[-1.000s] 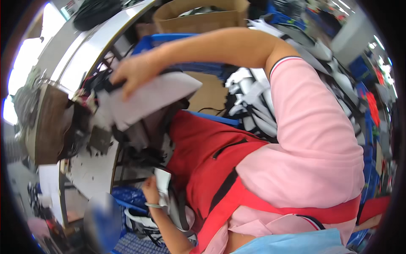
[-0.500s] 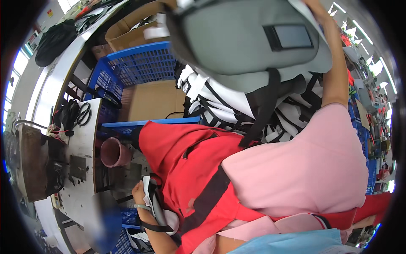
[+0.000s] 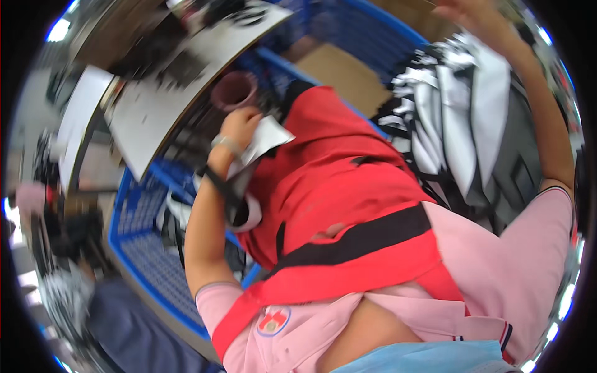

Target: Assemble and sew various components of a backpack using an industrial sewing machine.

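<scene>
My left hand (image 3: 241, 127), left of my red apron, is closed on a piece of white and grey fabric (image 3: 268, 138). The fabric hangs down along my forearm, and a black strap (image 3: 221, 186) crosses that arm. My right hand (image 3: 476, 18) is raised at the top right, blurred and partly cut off by the edge. Its fingers look stretched out, with nothing seen in them. Below it lies a pile of white and black fabric pieces (image 3: 448, 112). A grey panel with a dark-framed window (image 3: 519, 177) rests beside the pile, partly behind my right forearm.
A blue crate (image 3: 392, 25) with cardboard inside stands ahead. Close to my left hand is a pink bin (image 3: 235, 92) by the white table (image 3: 146, 115). Another blue crate (image 3: 158, 267) with fabric pieces sits at my left. Dark blue cloth (image 3: 137, 329) is at lower left.
My right hand has let go of the grey panel, which now lies by the pile on the right. The view has swung left. My left hand still holds the fabric piece.
</scene>
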